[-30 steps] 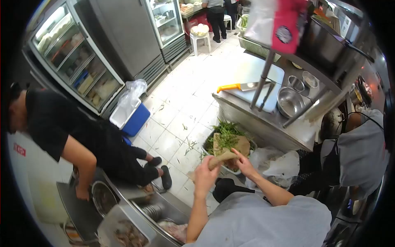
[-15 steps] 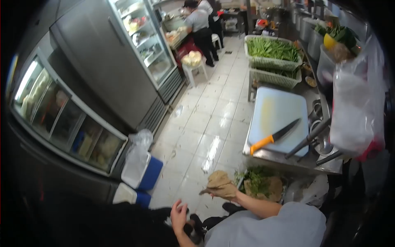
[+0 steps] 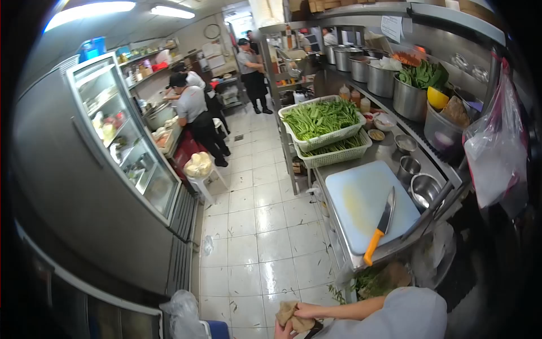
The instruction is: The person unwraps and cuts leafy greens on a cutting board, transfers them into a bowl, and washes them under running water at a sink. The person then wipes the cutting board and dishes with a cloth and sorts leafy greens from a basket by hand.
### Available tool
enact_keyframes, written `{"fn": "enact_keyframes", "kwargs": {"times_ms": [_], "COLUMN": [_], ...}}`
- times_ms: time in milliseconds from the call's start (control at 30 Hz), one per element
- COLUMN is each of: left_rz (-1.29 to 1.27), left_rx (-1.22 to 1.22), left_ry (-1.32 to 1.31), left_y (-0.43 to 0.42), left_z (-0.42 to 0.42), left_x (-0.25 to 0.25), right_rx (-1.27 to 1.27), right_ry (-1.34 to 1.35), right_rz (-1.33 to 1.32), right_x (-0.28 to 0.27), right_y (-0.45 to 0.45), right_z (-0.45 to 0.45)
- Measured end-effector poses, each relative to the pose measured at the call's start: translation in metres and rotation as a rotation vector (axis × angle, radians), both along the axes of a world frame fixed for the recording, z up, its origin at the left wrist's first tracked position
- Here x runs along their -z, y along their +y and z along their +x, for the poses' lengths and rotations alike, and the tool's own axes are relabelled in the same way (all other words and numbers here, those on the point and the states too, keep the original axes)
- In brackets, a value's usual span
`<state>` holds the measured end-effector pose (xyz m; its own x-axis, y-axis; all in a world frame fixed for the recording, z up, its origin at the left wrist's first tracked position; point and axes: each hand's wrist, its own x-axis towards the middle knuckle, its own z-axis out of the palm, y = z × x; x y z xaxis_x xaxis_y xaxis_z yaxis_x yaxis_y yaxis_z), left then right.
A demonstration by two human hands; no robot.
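Note:
A crumpled tan cloth is bunched between my two hands at the bottom middle of the view. My right hand grips its upper side with closed fingers. My left hand holds its lower left part, near the bottom edge of the frame. Right of the hands, a bin with green leaves and brown paper-like material stands low beside the counter. An orange-handled knife lies on the white cutting board above.
Stacked baskets of greens stand behind the board, with metal bowls to its right. Fridges line the left. A stool bears a pale bag. Several people are further back. A blue box is at lower left.
The view has swung up and along the aisle. My left hand, apart from the cloth half a second ago, now holds it together with my right hand. The person at left is out of view.

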<state>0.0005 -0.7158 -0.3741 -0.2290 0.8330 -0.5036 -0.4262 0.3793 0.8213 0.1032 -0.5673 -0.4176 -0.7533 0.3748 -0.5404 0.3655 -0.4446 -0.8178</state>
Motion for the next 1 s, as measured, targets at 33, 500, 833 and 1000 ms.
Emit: {"fn": "enact_keyframes", "kwargs": {"times_ms": [33,500,833,1000], "left_rz": [0.016,0.223,-0.302,-0.404], "left_rx": [-0.031,0.39,0.55,0.569], "left_ry": [-0.079,0.125,0.956,0.863], "left_y": [0.02,0.272,0.268,0.302], "left_z": [-0.018,-0.121,-0.276,-0.299], "left_x": [0.011,-0.078,0.046,0.055], "right_rx": [0.027,0.861,1.682,1.03], "right_ry": [0.018,-0.037,-0.319,-0.337], "right_rz": [-0.002,0.621,0.787,0.991], "right_x": [-0.005,-0.154,-0.142,-0.08], "right_y": [0.012,0.208,0.422,0.356], "right_z": [-0.006,0.027,0.092,0.006]}}
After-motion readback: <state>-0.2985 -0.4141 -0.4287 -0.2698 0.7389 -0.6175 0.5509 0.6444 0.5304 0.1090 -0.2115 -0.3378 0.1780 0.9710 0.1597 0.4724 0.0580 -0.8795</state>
